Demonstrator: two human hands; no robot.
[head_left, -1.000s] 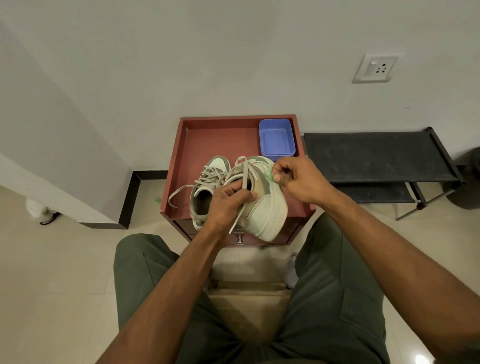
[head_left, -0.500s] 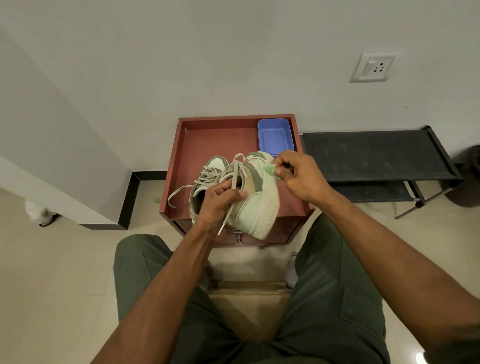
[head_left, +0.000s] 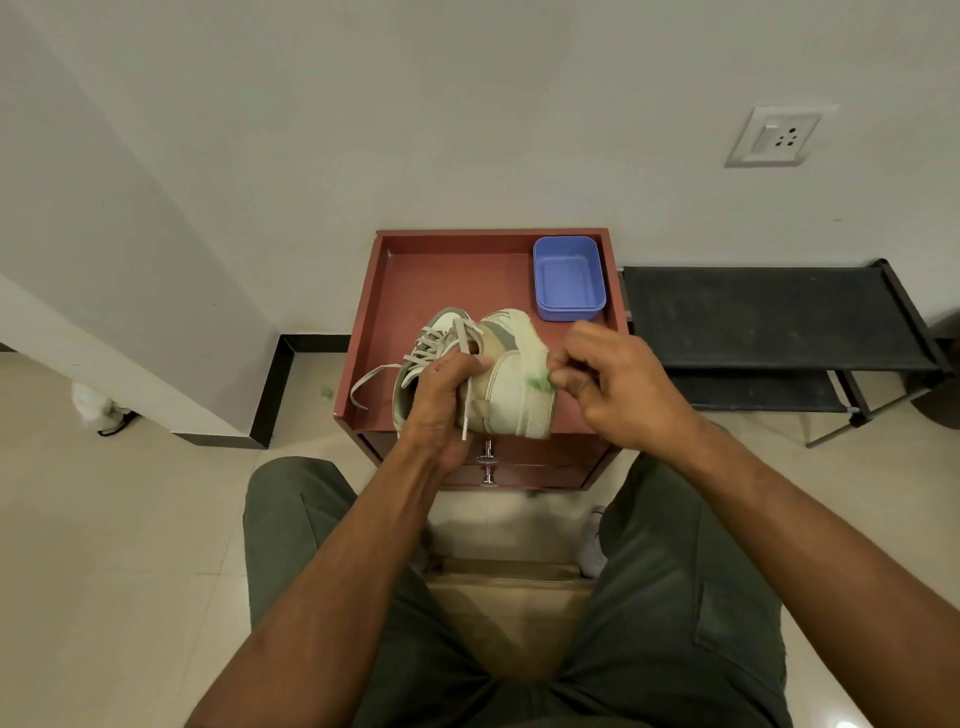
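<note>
- Gripping the pale sneaker at its opening, the left hand has its fingers curled over the collar edge and holds the shoe up.
- The sneaker is tilted with its side panel turned up to the camera. It hangs above the front edge of the red cabinet, at about 6 o'clock on its tray-like top.
- The right hand pinches a small green piece between thumb and fingertips. The piece touches the sneaker's side at the shoe's 3 o'clock.
- A loose lace hangs from the held shoe across the left hand.
- A second sneaker lies on the cabinet top just beside the held one, at its 10 o'clock, with a lace end trailing toward 9 o'clock.
- A blue tub sits in the 1 o'clock corner of the cabinet top, apart from both shoes.
- A black rack stands at 3 o'clock from the cabinet, against the wall.
- A wall socket is mounted above the rack, toward 1 o'clock.
- Two metal knobs show on the drawer fronts, right below the held shoe.
</note>
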